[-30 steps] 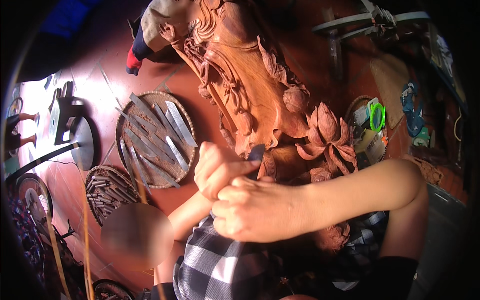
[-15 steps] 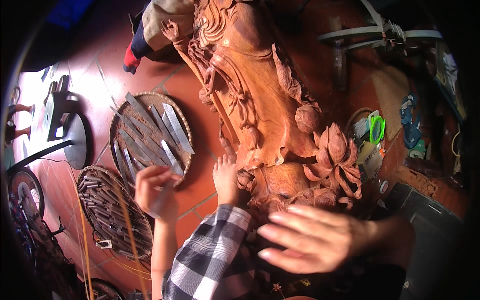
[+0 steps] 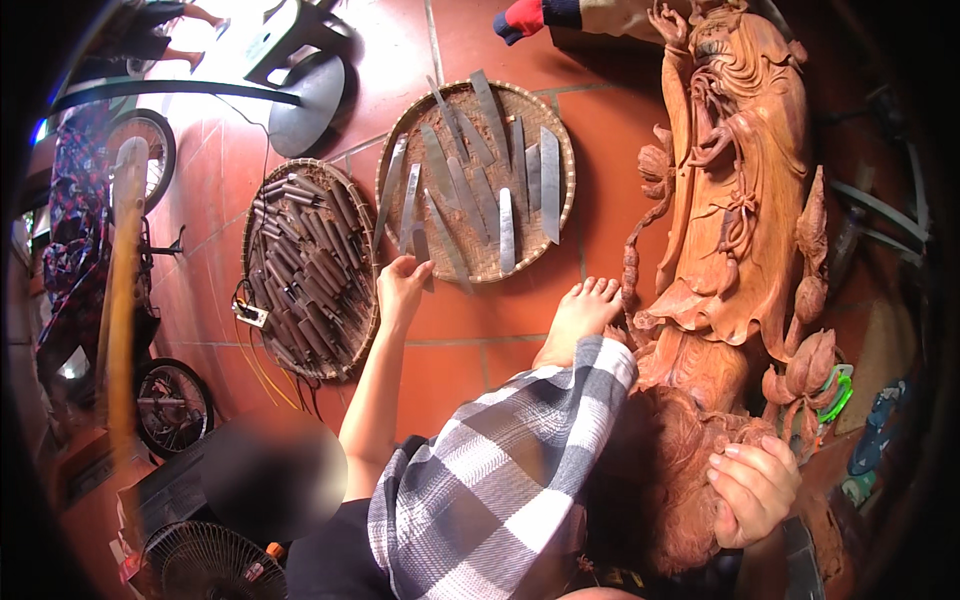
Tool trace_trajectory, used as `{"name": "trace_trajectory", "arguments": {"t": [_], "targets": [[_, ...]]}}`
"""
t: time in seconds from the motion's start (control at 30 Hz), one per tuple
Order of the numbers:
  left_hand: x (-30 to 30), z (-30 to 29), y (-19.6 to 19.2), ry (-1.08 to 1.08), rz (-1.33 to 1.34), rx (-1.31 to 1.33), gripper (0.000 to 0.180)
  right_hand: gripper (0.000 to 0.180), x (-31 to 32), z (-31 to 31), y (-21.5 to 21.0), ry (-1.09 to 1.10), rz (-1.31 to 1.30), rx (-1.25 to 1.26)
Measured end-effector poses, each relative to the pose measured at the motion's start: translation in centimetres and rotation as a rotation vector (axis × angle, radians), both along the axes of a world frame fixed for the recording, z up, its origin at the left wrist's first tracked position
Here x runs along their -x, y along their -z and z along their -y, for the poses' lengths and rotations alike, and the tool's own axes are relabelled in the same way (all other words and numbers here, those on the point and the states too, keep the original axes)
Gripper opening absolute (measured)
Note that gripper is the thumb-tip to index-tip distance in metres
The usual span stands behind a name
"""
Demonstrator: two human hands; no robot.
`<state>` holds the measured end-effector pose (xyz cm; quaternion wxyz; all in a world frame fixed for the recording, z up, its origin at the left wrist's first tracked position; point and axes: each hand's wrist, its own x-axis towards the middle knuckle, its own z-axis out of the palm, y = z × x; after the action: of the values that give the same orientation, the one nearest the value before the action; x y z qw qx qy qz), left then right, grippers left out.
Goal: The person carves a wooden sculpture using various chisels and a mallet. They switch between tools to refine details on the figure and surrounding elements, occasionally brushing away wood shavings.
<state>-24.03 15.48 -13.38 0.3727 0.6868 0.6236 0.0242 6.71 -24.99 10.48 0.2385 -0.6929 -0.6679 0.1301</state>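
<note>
My left hand [image 3: 402, 290] is at the near rim of a round woven basket [image 3: 568, 190] that holds several flat steel blades. Its fingers pinch one narrow steel blade [image 3: 421, 245], partly hidden by the fingertips. On the right lies a large carved wooden statue [image 3: 745, 200], a robed figure with flower and bud carvings. My right hand [image 3: 757, 490] rests on the rough carved base of this statue, fingers together and curled over the wood. What lies under its palm is hidden.
Left of the blades, an oval basket [image 3: 372, 320] is full of dark handled tools. A power strip [image 3: 250, 314] with cords sits at its edge. My bare foot [image 3: 580, 315] is beside the statue. A fan [image 3: 205, 562] and a bicycle wheel [image 3: 172, 405] stand at lower left.
The view has swung left, so the baskets and statue appear farther right. My left hand has moved to the blade basket's rim; my right hand has come down onto the statue's base.
</note>
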Motion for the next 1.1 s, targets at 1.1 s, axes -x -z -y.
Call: {"name": "trace_trajectory", "arguments": {"t": [1.1], "targets": [[-21.6,11.9,-15.7,1.457,0.796,-0.31,0.063,0.02,-0.1,0.0,0.3,0.098,-0.155,-0.127]]}}
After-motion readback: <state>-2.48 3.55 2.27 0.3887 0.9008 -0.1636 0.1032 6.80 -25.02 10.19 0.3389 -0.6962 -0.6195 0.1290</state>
